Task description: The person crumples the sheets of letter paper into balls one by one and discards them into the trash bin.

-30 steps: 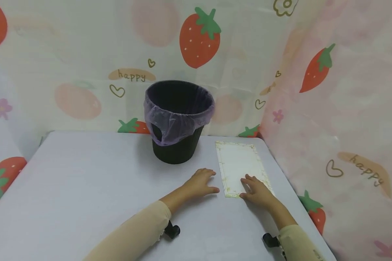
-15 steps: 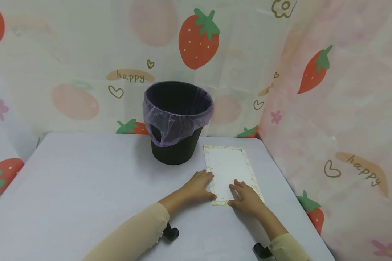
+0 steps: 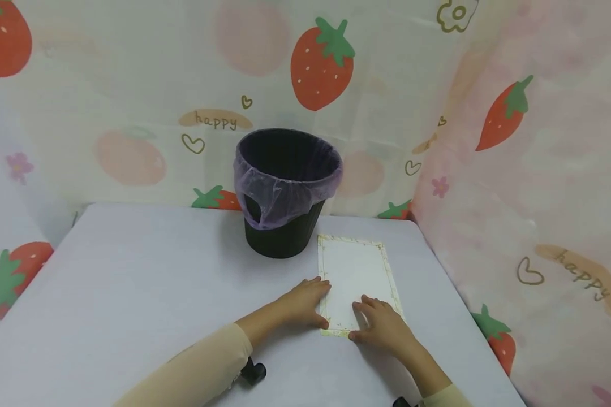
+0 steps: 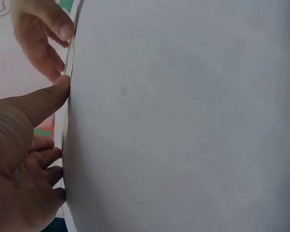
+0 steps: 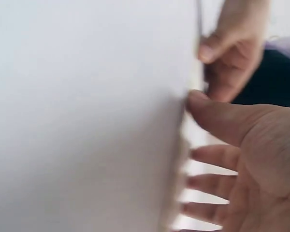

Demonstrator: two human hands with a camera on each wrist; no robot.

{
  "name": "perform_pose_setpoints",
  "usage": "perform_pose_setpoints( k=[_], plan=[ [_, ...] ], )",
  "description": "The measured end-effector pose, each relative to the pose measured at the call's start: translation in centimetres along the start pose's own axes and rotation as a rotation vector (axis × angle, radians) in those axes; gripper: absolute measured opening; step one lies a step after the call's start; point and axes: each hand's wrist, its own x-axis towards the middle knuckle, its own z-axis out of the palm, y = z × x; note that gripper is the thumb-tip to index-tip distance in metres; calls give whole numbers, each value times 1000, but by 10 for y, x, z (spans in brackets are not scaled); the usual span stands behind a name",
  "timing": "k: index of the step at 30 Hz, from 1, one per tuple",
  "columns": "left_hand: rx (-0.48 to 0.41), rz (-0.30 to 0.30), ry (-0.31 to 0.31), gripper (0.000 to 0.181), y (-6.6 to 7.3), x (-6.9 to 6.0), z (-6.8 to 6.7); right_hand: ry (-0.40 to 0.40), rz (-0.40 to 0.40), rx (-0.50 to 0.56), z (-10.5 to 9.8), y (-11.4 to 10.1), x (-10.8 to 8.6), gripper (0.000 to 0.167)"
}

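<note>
One rectangular white paper sheet with a yellowish floral border [image 3: 348, 265] is laid flat on the white-covered desk [image 3: 132, 277], toward three o'clock from the desk's middle. Taken from the sheet's centre, the bare left hand [image 3: 302, 303] is placed between eight and nine o'clock, its fingers loosely spread and its fingertips and thumb brought to the sheet's edge. The bare right hand [image 3: 387, 329] is set at five o'clock, its fingers relaxed and lightly bent over the sheet, its thumb by the six o'clock edge. Neither hand is clenched, and nothing is seen to be gripped.

Toward eleven o'clock, near the sheet, a tapered black bin [image 3: 280, 243] is dressed with a translucent purple plastic liner [image 3: 290, 198]. The sheet could be buckled or creased if it were squeezed from both sides, or skewed if it were pushed unevenly; if slid too far toward eleven o'clock, its corner could be bumped against the bin.

The sheet's corner at five o'clock is covered by the right hand. How firmly the fingertips are pressed cannot be told; the right wrist view is blurred. The bin's floor is hidden, and the right beige sleeve [image 3: 444, 398] is cut off below.
</note>
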Motion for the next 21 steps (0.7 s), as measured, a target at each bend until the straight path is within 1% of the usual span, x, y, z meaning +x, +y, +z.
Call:
perform_pose_setpoints(
  k=[4,7,11,14,16,18,21],
  plan=[
    [9,18,-41,90,1,-17,-2,-74,18,154,-17,-1,-3,61],
    [27,33,-61,89,0,-26,-1,-96,9,266,-32,8,2,58],
    [37,37,-95,92,-1,-35,0,-46,-14,303,-46,35,17,60],
    [16,34,-106,95,-1,-44,0,18,-2,299,-51,57,32,60],
    [-9,40,-105,97,-1,-51,1,44,16,311,-53,70,42,61],
    [-33,45,-101,99,-1,-56,3,60,33,311,-53,81,50,63],
    [-62,51,-97,100,0,-62,6,58,58,326,-50,93,60,68]
  ],
)
